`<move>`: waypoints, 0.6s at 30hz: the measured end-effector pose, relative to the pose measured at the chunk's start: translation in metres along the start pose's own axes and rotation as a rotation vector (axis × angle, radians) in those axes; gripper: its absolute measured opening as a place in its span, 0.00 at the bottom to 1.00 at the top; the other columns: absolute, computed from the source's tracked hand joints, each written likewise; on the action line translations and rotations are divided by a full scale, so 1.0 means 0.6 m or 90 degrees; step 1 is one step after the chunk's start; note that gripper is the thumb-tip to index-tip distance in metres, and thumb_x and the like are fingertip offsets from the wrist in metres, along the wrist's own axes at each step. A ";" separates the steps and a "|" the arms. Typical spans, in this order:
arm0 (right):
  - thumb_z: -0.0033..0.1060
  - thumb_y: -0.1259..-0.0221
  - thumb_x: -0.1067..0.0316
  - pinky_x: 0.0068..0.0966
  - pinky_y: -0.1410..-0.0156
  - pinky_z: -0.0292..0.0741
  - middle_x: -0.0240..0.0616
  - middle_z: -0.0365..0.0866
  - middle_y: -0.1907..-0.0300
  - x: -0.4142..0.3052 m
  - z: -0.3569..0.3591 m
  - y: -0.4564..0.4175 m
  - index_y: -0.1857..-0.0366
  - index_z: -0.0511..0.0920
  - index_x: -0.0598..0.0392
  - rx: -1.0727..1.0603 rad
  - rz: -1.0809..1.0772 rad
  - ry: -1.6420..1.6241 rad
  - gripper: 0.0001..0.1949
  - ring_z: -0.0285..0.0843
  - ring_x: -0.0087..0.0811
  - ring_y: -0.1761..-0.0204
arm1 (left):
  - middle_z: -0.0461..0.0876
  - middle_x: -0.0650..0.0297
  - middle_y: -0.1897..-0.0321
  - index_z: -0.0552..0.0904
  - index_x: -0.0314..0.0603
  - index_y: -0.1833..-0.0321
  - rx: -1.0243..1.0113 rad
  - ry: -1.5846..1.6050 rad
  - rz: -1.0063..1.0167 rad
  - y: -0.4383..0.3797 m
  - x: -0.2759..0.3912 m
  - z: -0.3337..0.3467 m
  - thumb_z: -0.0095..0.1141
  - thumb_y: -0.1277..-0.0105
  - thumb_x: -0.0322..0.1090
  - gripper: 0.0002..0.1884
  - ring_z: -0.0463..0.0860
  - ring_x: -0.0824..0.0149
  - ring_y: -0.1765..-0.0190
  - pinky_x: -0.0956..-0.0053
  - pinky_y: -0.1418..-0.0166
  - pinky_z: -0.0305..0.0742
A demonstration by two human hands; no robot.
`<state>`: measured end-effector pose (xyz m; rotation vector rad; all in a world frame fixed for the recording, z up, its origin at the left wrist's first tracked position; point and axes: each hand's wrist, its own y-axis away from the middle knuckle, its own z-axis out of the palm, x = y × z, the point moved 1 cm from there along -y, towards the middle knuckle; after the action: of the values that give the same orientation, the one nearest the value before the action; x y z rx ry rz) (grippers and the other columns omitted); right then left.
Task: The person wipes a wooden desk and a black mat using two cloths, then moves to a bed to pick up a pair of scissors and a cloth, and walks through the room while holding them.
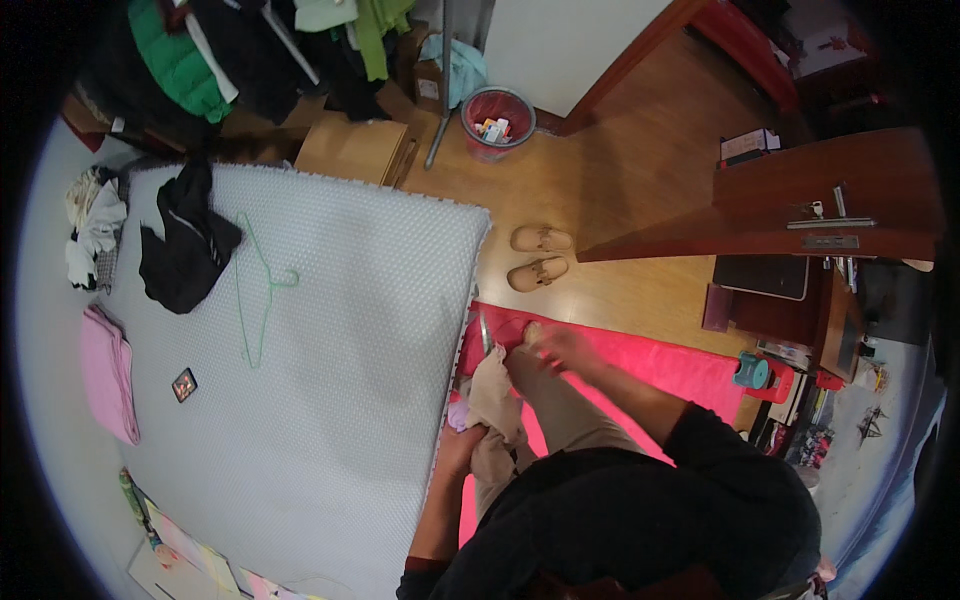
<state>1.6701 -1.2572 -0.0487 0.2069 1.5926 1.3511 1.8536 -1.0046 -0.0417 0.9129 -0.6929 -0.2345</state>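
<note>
A bunched beige cloth (495, 397) hangs from my left hand (461, 448), which grips it close to the mattress edge. Blurred by motion, my right hand (566, 350) is beside my beige trouser leg (570, 409), near the knee. Whether those fingers hold anything is unclear. Below both hands spreads a bright pink mat (652, 360). A small lilac item (457, 415) shows beside the cloth, partly covered by it.
On the grey-white mattress (345, 420) lie a green wire hanger (268, 300), a black garment (187, 247), a phone (184, 385) and a folded pink cloth (109, 375). Tan clogs (541, 239), a waste bin (498, 124) and an open wooden door (765, 202) are beyond the mat.
</note>
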 end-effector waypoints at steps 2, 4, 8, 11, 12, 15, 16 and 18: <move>0.56 0.23 0.54 0.32 0.52 0.80 0.34 0.82 0.64 0.010 -0.114 -0.021 0.45 0.77 0.52 0.384 -0.037 -0.224 0.15 0.83 0.34 0.63 | 0.85 0.56 0.45 0.79 0.34 0.35 0.038 -0.003 0.020 0.000 0.004 0.017 0.58 0.36 0.30 0.24 0.86 0.57 0.45 0.63 0.40 0.82; 0.67 0.35 0.42 0.32 0.62 0.74 0.33 0.75 0.66 0.015 -0.299 -0.022 0.38 0.68 0.51 0.449 -0.074 -0.337 0.31 0.70 0.28 0.71 | 0.85 0.57 0.45 0.79 0.34 0.35 0.107 0.088 0.008 -0.001 0.010 0.039 0.60 0.36 0.31 0.25 0.87 0.57 0.46 0.61 0.41 0.83; 0.79 0.56 0.26 0.31 0.67 0.69 0.36 0.81 0.55 -0.058 -0.493 -0.010 0.22 0.55 0.56 0.722 -0.110 -0.319 0.62 0.68 0.27 0.70 | 0.85 0.55 0.43 0.78 0.38 0.33 0.108 0.263 0.021 -0.036 -0.031 0.026 0.61 0.33 0.39 0.25 0.86 0.53 0.43 0.57 0.40 0.85; 0.78 0.54 0.27 0.40 0.49 0.67 0.37 0.74 0.37 -0.141 -0.464 0.007 0.22 0.58 0.58 0.741 -0.180 -0.333 0.60 0.66 0.33 0.48 | 0.85 0.55 0.43 0.78 0.40 0.34 0.104 0.329 0.017 -0.031 -0.006 0.043 0.59 0.30 0.44 0.25 0.86 0.54 0.43 0.56 0.40 0.85; 0.78 0.53 0.28 0.49 0.37 0.63 0.37 0.67 0.29 -0.165 -0.458 0.020 0.22 0.59 0.56 0.729 -0.209 -0.364 0.58 0.60 0.35 0.35 | 0.85 0.55 0.43 0.78 0.41 0.34 0.105 0.327 0.021 -0.035 0.002 0.057 0.58 0.29 0.44 0.24 0.86 0.54 0.43 0.56 0.40 0.85; 0.80 0.47 0.39 0.51 0.26 0.63 0.38 0.66 0.24 -0.177 -0.480 -0.001 0.25 0.65 0.57 0.792 -0.315 -0.440 0.50 0.62 0.38 0.25 | 0.86 0.56 0.45 0.78 0.41 0.35 0.125 0.293 0.020 -0.041 0.037 0.101 0.57 0.28 0.43 0.22 0.87 0.55 0.45 0.57 0.42 0.86; 0.81 0.46 0.45 0.47 0.27 0.67 0.40 0.70 0.26 -0.179 -0.483 -0.001 0.27 0.67 0.59 0.835 -0.354 -0.448 0.46 0.67 0.38 0.28 | 0.86 0.56 0.46 0.79 0.41 0.36 0.135 0.278 0.017 -0.042 0.050 0.116 0.56 0.28 0.42 0.21 0.87 0.55 0.46 0.57 0.42 0.86; 0.81 0.42 0.60 0.36 0.31 0.76 0.45 0.78 0.32 -0.185 -0.473 -0.001 0.32 0.72 0.65 0.933 -0.438 -0.417 0.36 0.79 0.39 0.36 | 0.86 0.56 0.47 0.79 0.40 0.36 0.084 0.286 0.023 -0.048 0.066 0.129 0.56 0.28 0.42 0.21 0.87 0.55 0.47 0.57 0.43 0.87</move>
<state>1.5112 -1.5160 -0.0209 0.7742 1.5254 -0.5515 1.8370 -1.0908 -0.0144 1.0335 -0.3093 0.0520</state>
